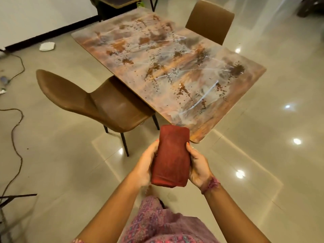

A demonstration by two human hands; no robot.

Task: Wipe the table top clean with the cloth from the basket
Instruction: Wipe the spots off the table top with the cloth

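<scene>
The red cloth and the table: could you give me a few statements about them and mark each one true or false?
1. Both hands hold the folded red cloth, the left hand on one side and the right hand on the other. True.
2. The cloth is pressed flat on the table top. False: it is held in the air in front of the table's near corner, not wiping.
3. The table top carries scattered dark and brown specks. True.
4. The brown chair on the left lies tipped over on the floor. False: it stands upright on its legs, its seat partly under the table.
5. A second chair stands at the far side of the table. True.
</scene>
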